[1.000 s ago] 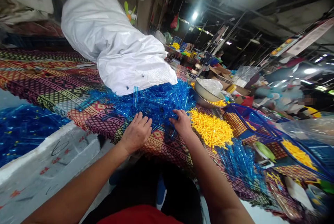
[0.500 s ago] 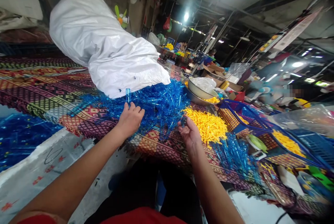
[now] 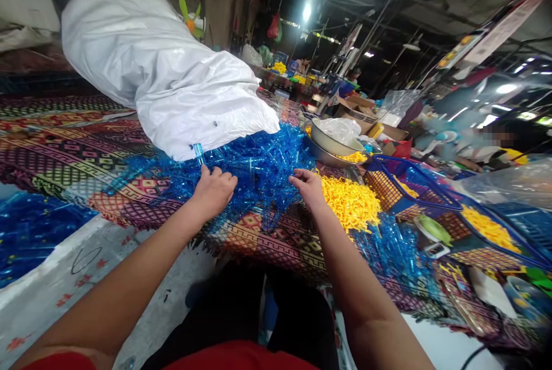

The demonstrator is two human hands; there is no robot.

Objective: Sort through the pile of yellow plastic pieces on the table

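Observation:
My left hand (image 3: 213, 190) is closed on a clear blue plastic tube (image 3: 199, 154), which sticks up from its fingertips. It is over the front of a heap of similar blue plastic pieces (image 3: 254, 168). At the right edge of this heap is my right hand (image 3: 309, 187), thumb and forefinger tips close together; whatever lies between them is too small to make out. Just right of that hand is a pile of small yellow plastic pieces (image 3: 351, 200). A large white sack (image 3: 172, 71) lies behind my left hand, its mouth over the blue heap.
A patterned woven mat (image 3: 86, 157) covers the work surface. Further right are more blue pieces (image 3: 397, 252), a blue basket (image 3: 388, 186) and stacked bowls (image 3: 334, 142). A white container (image 3: 64, 266) holding blue pieces stands at lower left. Other people sit in the background.
My right hand has turned from palm-up to knuckles-up and moved slightly up against the blue heap. The tube in my left hand has tilted leftward. The view has shifted a little.

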